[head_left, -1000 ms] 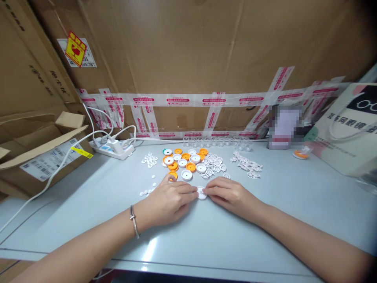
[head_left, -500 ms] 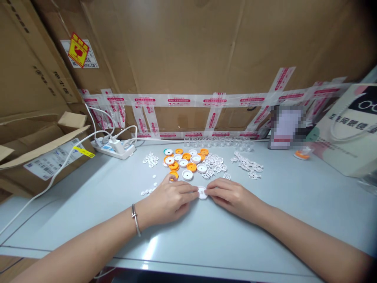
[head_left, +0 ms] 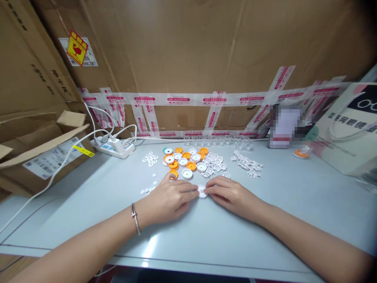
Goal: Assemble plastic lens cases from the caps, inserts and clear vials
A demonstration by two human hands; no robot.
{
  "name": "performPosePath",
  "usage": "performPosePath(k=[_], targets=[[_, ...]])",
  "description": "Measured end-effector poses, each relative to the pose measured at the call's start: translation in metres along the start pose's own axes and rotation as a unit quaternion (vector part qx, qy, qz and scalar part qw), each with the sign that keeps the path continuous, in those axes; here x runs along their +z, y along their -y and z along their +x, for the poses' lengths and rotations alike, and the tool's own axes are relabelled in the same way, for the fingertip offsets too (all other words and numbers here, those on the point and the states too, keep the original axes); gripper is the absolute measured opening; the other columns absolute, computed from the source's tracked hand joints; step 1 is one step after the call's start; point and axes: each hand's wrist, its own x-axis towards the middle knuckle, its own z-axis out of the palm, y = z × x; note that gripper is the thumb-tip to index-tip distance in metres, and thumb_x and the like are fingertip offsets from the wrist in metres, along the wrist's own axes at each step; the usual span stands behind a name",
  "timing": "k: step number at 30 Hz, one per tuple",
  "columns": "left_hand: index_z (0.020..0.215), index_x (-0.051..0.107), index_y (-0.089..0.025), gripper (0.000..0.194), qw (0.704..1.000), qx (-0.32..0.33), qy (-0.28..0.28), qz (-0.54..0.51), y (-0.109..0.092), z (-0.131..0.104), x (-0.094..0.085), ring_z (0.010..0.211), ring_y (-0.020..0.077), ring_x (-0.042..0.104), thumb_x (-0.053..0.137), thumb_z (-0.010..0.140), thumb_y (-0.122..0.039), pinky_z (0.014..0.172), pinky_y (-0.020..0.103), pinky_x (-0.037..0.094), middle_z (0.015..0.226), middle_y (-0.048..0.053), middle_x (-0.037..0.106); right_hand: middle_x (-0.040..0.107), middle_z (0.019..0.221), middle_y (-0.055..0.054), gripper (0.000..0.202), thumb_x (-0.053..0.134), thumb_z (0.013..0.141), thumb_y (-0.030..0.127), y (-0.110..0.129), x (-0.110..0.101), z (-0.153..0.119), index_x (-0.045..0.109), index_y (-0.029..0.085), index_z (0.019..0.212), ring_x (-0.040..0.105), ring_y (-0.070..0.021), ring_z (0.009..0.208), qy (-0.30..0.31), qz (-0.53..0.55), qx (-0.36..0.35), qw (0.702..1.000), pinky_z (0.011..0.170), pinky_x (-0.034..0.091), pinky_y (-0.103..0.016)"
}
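A small white round plastic cap [head_left: 202, 192] lies on the grey table between my hands. My left hand [head_left: 173, 196] grips its left edge with the fingertips, and my right hand [head_left: 231, 194] pinches it from the right. What sits inside the cap is partly covered by my fingers. Just beyond are white round caps [head_left: 187, 173] and orange round caps [head_left: 191, 166] in a loose cluster. White openwork wheel pieces [head_left: 214, 163] lie heaped right of them. Small white discs [head_left: 155, 183] are scattered past my left hand.
Clear cups [head_left: 208, 141] line the back by a cardboard box [head_left: 182, 47]. More white lattice pieces [head_left: 247, 163] lie to the right. At left are a power strip [head_left: 118, 148] and an open carton [head_left: 55, 153]; at right, a paper bag [head_left: 347, 129] and an orange-based piece [head_left: 301, 153].
The view has shifted very slightly. Both hands stay at the white cap, with no clear movement of the parts on the table.
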Motion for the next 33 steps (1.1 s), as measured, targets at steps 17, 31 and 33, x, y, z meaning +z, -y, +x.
performPosePath(k=[17, 31, 33], targets=[[0.12, 0.049, -0.027, 0.038, 1.0, 0.004, -0.012, -0.006, 0.0, -0.0001, 0.0004, 0.105, 0.0171, 0.054, 0.04, 0.086, -0.014, 0.082, 0.034, 0.028, 0.12, 0.003, 0.059, 0.061, 0.091, -0.007, 0.024, 0.05, 0.077, 0.007, 0.0034, -0.0018, 0.0, 0.064, 0.018, 0.092, 0.059, -0.0158, 0.085, -0.002, 0.061, 0.043, 0.997, 0.075, 0.05, -0.029], [0.115, 0.053, -0.026, 0.03, 0.999, -0.03, -0.03, -0.03, 0.0027, 0.0008, -0.0031, 0.101, 0.015, 0.056, 0.04, 0.089, -0.019, 0.084, 0.033, 0.028, 0.114, 0.002, 0.062, 0.065, 0.085, -0.006, 0.022, 0.05, 0.077, 0.008, 0.0029, -0.0005, 0.0024, 0.065, 0.019, 0.089, 0.061, -0.0142, 0.079, -0.066, 0.116, 0.08, 0.988, 0.073, 0.05, -0.026], [0.112, 0.055, -0.025, 0.028, 0.998, -0.041, -0.046, -0.031, 0.0055, 0.0013, -0.0028, 0.1, 0.0147, 0.057, 0.041, 0.088, -0.019, 0.085, 0.033, 0.03, 0.112, 0.002, 0.063, 0.065, 0.085, -0.006, 0.022, 0.05, 0.078, 0.009, 0.0033, -0.0015, 0.0023, 0.065, 0.019, 0.089, 0.062, -0.0144, 0.079, -0.069, 0.113, 0.084, 0.988, 0.072, 0.05, -0.026]])
